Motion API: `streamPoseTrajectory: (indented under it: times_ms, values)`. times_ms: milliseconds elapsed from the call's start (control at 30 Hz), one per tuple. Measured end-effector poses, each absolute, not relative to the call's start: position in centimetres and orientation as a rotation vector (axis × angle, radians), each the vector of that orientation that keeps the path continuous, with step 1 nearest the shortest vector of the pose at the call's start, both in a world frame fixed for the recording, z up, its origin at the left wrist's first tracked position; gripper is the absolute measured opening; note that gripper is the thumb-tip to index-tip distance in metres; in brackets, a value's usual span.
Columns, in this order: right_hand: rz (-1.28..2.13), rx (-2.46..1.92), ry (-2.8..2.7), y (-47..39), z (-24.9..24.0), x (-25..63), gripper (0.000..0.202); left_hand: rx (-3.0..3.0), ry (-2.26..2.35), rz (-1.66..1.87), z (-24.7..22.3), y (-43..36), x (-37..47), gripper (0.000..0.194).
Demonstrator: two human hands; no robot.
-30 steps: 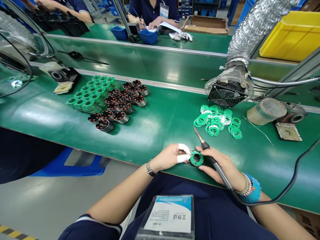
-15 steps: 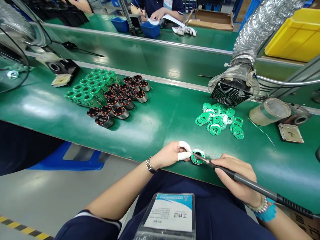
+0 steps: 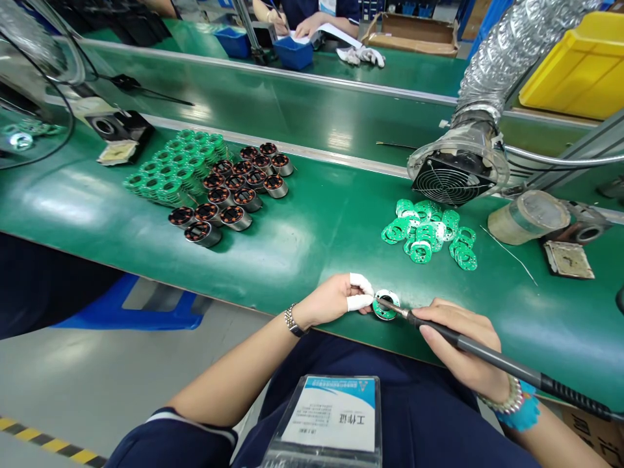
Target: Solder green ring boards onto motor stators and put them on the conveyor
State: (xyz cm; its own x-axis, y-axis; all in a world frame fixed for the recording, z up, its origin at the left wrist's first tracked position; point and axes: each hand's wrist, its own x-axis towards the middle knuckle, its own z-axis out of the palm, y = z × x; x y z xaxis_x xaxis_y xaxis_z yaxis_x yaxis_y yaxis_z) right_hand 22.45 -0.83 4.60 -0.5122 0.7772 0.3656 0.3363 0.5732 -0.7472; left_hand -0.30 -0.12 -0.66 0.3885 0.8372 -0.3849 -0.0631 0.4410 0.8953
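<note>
Grips soldering iron (image 3: pixel 509 365) pen-fashion in closed right hand (image 3: pixel 465 341), presumably for control over green ring board (image 3: pixel 386 315), near front edge of bench (image 3: pixel 302 260). Rests left hand (image 3: pixel 334 300) at board's left rim with fingertips almost meeting, perhaps for steadiness; cannot tell whether gripping. Shows loose boards (image 3: pixel 426 231) toward far edge.

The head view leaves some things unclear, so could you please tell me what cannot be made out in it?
Head view, too small: whether the tip of the soldering iron touches the green ring board.
Head view, hidden by the white finger covers: anything the left hand may pinch.
Head view, too small: the fine print on the badge.
Head view, cut off by the top edge: the head of the co-worker opposite.
</note>
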Motion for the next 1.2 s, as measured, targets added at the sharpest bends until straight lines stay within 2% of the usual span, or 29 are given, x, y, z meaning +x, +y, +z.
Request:
streamPoseTrajectory:
  times_ms: [400,700,933,1200]
  values:
    - [0.797,-0.889,-2.101,-0.5,4.1,22.9,0.025,0.965,1.028,0.687,-0.7,-0.1,-0.3,0.013]
    - [0.95,-0.681,-2.507,2.4,2.1,21.0,0.035,0.935,0.988,0.735,-0.9,-0.1,-0.1,0.024]
    - [0.912,-0.836,-2.41,1.5,0.9,21.3,0.034,0.719,1.035,0.859,-1.3,-1.7,-0.2,0.034]
    - [0.783,-0.947,-2.264,-0.2,-0.3,21.0,0.038,0.761,1.13,0.901,-0.2,-2.5,1.9,0.021]
